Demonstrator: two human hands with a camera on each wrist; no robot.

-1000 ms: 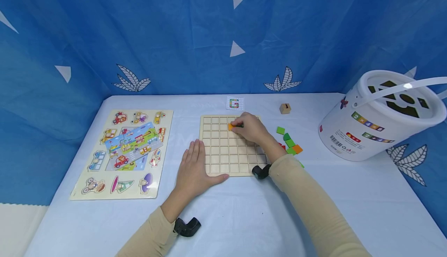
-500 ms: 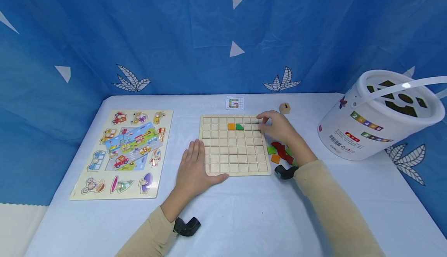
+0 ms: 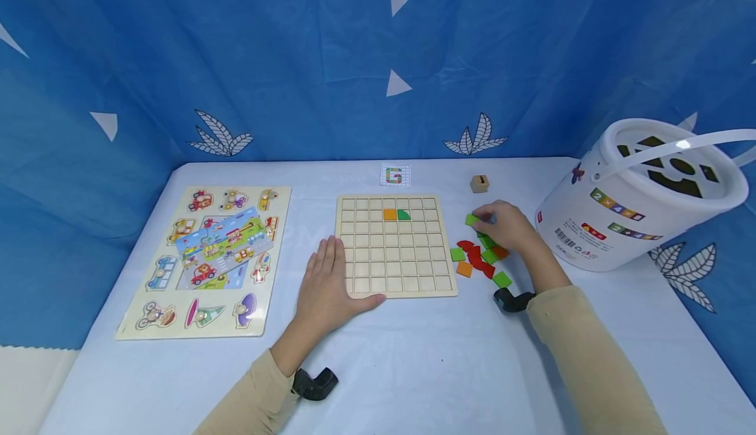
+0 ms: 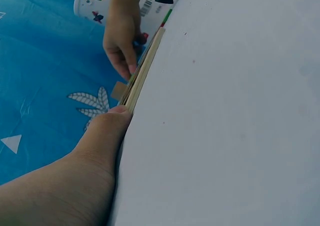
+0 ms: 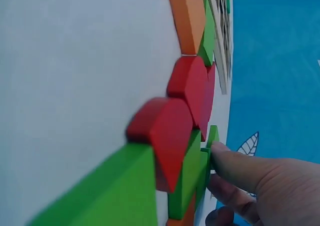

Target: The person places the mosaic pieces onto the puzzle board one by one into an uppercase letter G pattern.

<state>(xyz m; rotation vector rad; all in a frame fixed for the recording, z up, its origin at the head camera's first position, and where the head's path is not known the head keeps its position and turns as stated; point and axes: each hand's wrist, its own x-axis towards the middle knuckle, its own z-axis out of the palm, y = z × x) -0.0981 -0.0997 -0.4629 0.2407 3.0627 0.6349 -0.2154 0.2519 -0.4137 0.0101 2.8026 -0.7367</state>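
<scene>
In the head view a wooden grid board (image 3: 371, 245) lies on the table, with an orange square block (image 3: 390, 214) and a green quarter-round block (image 3: 403, 214) side by side in its cells. My left hand (image 3: 327, 284) lies flat at the board's lower left corner, thumb along the near edge. In the left wrist view that thumb (image 4: 107, 131) touches the board's side. Right of the board, my right hand (image 3: 504, 225) pinches a light green square block (image 3: 470, 220) between thumb and fingers, beside a loose pile of red blocks (image 3: 474, 256) and green and orange ones.
A small card with a coloured pattern (image 3: 395, 175) lies behind the board, and a wooden cube (image 3: 480, 184) stands to its right. The white bucket (image 3: 626, 212) stands far right. On the left is a knob puzzle board (image 3: 248, 323) with picture cards (image 3: 224, 248) on it.
My right hand has let go of pieces on the board, leaving the orange and green blocks there, and moved right to the loose pile. The left hand has stayed in place.
</scene>
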